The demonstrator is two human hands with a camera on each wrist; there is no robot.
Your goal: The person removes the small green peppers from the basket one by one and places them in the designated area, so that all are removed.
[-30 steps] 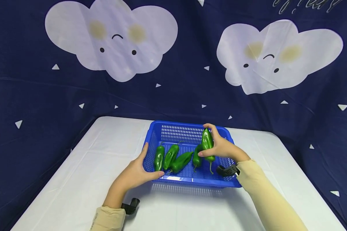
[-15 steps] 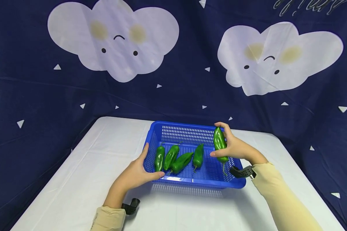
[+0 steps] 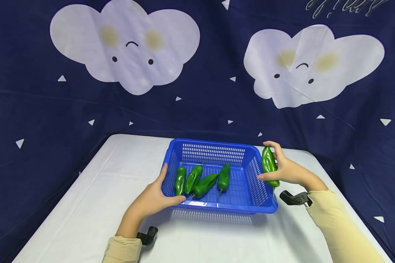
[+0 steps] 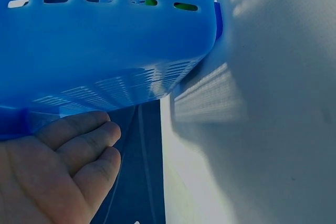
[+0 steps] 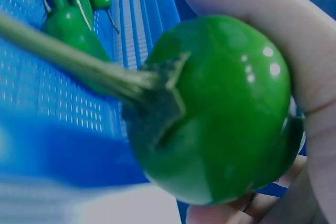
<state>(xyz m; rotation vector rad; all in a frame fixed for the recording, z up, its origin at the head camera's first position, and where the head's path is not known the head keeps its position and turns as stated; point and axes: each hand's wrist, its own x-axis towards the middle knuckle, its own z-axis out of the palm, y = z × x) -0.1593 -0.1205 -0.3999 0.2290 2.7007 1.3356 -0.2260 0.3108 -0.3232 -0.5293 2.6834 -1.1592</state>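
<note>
In the head view my right hand [image 3: 288,170] holds a glossy green pepper [image 3: 269,162] just over the right rim of a blue perforated plastic basket [image 3: 217,208]. The thumb is on the near side and the fingers reach round the far side. The right wrist view shows this pepper's stem [image 5: 89,66] end close up. My left hand [image 3: 153,197] holds the basket's front left corner, thumb over the front rim, fingers along the left side. Several more green peppers [image 3: 224,178] lie inside, mostly in the left half and middle.
The basket stands on a table with a white cloth [image 3: 95,204]. A dark blue curtain [image 3: 217,106] with printed clouds hangs behind the table's back edge. Black bands [image 3: 294,198] are on both wrists.
My right hand has carried the pepper rightward, from above the basket's inside to its right rim. The left hand stays at the basket's corner, and the other peppers lie still.
</note>
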